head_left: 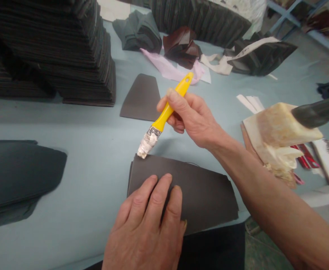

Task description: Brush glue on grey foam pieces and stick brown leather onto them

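Note:
My right hand (pixel 194 116) is closed around the yellow handle of a paintbrush (pixel 160 120). White wrapping or dried paste covers the lower part of the brush, and its tip is at the upper left corner of a dark grey panel (pixel 204 191). My left hand (pixel 150 221) lies flat on that panel with fingers stretched out. Under the panel's left edge, another layer shows slightly. A similar grey panel (pixel 142 95) rests on the table just beyond the brush, partly hidden by my right fingers.
Tall stacks of dark panels (pixel 88 56) stand at the back left. More dark pieces (pixel 18 176) lie at the left. Cloth scraps (pixel 167 67) are spread at the back. On the right are a stained pale container (pixel 277 125) and a dark rod-like handle (pixel 319 110).

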{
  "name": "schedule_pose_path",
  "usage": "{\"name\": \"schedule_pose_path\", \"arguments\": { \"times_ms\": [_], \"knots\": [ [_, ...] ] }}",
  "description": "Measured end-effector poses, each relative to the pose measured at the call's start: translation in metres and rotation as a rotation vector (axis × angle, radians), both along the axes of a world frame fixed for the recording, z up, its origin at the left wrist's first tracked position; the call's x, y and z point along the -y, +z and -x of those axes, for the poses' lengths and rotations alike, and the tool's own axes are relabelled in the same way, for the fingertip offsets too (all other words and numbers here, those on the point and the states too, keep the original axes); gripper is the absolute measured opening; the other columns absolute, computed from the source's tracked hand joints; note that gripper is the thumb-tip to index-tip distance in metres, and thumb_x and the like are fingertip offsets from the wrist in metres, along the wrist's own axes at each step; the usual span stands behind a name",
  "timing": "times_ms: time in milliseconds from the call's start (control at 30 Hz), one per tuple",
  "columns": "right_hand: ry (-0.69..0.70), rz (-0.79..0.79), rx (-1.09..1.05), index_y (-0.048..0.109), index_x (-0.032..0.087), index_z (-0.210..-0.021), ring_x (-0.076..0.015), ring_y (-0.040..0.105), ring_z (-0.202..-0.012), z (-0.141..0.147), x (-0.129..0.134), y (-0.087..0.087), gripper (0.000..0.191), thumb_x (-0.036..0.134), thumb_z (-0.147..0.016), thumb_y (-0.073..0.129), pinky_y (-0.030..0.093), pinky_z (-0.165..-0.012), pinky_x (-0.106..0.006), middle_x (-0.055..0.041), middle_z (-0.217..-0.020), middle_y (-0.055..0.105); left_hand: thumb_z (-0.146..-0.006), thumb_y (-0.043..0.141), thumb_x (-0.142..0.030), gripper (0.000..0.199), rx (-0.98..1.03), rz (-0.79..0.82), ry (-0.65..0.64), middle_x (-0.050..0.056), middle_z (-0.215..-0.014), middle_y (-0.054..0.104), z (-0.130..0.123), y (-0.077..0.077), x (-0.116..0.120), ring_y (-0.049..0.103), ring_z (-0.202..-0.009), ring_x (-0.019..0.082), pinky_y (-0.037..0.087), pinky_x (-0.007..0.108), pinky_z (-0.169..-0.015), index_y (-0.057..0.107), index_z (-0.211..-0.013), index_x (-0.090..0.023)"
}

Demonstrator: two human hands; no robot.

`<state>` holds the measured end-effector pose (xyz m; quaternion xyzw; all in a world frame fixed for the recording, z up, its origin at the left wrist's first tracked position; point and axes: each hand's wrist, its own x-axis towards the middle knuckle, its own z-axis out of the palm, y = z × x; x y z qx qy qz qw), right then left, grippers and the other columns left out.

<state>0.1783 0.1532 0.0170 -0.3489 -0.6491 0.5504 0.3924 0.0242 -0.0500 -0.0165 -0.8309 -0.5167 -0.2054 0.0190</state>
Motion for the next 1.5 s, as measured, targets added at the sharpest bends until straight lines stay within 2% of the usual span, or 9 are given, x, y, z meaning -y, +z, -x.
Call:
{"name": "schedule_pose_path", "arguments": {
  "times_ms": [200,400,700,1000,1333,1500],
  "knots": [
    [0.032,0.015,-0.021,0.068,0.018,-0.085,-0.0069,0.05,-0.057,0.011,-0.005,-0.002,0.056,0.073,-0.094,0.076,0.036,-0.047,-0.018,0.0064,-0.059,0.049,-0.103,0.059,-0.026,0.045,-0.023,0.013,-0.039,0.006,-0.154,0.069,0.003,-0.002,0.001,0.063,-0.14,0.026,0.056,0.037,-0.103,0.063,-0.148,-0.025],
    [0.016,0.032,0.008,0.067,0.019,-0.082,-0.0073,0.05,-0.059,0.014,-0.005,-0.001,0.053,0.069,-0.094,0.077,0.039,-0.05,-0.018,0.006,-0.061,0.049,-0.103,0.06,-0.026,0.044,0.018,0.033,-0.006,0.005,-0.153,0.07,0.002,0.0,0.001,0.064,-0.139,0.025,0.055,0.036,-0.105,0.064,-0.147,-0.025],
    [0.041,0.003,0.082,0.066,0.019,-0.078,-0.0077,0.045,-0.058,0.018,-0.003,0.01,0.055,0.071,-0.095,0.074,0.042,-0.052,-0.019,0.0055,-0.061,0.045,-0.111,0.047,-0.03,0.036,0.036,0.061,0.027,0.0,-0.155,0.069,-0.004,0.004,0.002,0.057,-0.142,0.022,0.044,0.039,-0.11,0.063,-0.143,-0.024],
    [0.085,-0.155,0.181,0.069,0.02,-0.078,-0.008,0.042,-0.06,0.006,-0.001,0.018,0.053,0.067,-0.102,0.069,0.041,-0.054,-0.018,0.0036,-0.063,0.047,-0.11,0.047,-0.03,0.039,-0.024,0.043,-0.016,0.004,-0.156,0.067,-0.001,0.007,-0.001,0.054,-0.143,0.025,0.044,0.041,-0.107,0.061,-0.146,-0.022],
    [-0.002,-0.15,0.213,0.066,0.017,-0.072,-0.0056,0.045,-0.06,-0.006,0.01,0.031,0.047,0.047,-0.108,0.068,0.038,-0.056,-0.017,0.0049,-0.061,0.046,-0.106,0.051,-0.03,0.046,-0.105,0.027,-0.094,0.009,-0.16,0.062,0.008,0.007,-0.004,0.051,-0.144,0.03,0.042,0.043,-0.105,0.057,-0.151,-0.019],
    [-0.029,-0.152,0.235,0.065,0.017,-0.071,-0.0039,0.037,-0.053,-0.02,0.017,0.034,0.045,0.031,-0.114,0.059,0.033,-0.053,-0.018,0.0072,-0.057,0.043,-0.106,0.05,-0.027,0.045,-0.108,0.023,-0.118,0.012,-0.157,0.064,0.008,0.011,-0.004,0.054,-0.143,0.031,0.043,0.042,-0.103,0.058,-0.149,-0.016]
  ]
}}
